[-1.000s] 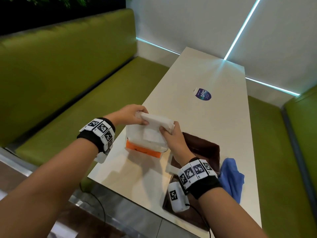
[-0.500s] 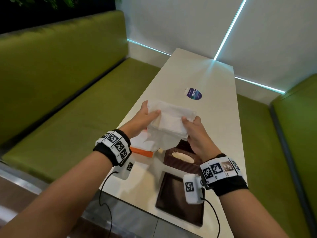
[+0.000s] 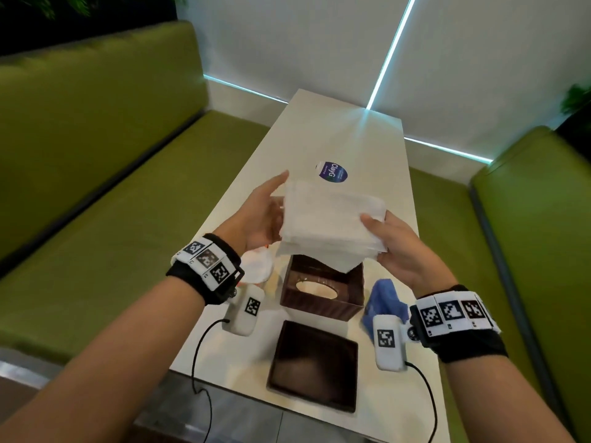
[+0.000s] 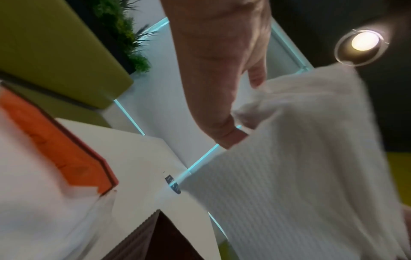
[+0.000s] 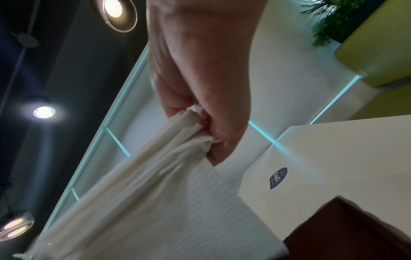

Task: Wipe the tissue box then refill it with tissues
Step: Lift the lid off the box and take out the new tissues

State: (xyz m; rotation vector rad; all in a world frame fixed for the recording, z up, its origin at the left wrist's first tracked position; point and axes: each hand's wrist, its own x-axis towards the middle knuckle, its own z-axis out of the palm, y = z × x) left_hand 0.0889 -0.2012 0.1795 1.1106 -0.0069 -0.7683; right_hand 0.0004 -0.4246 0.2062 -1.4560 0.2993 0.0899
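Both hands hold a thick stack of white tissues in the air, just above the brown tissue box. My left hand holds the stack's left edge between thumb and fingers. My right hand pinches the right edge, thumb on top. The box stands on the table with its open side up, and its oval slot shows through the bottom. In the left wrist view the stack hangs from the hand. The right wrist view shows the fingers clamped on the folded layers.
The box's flat brown lid lies near the table's front edge. A blue cloth sits right of the box, and the opened orange tissue pack left of it. The white table carries a round sticker. Green benches flank both sides.
The tissue stack has come up out of the orange pack and moved right, and now hangs over the brown box. Both hands rose with it.
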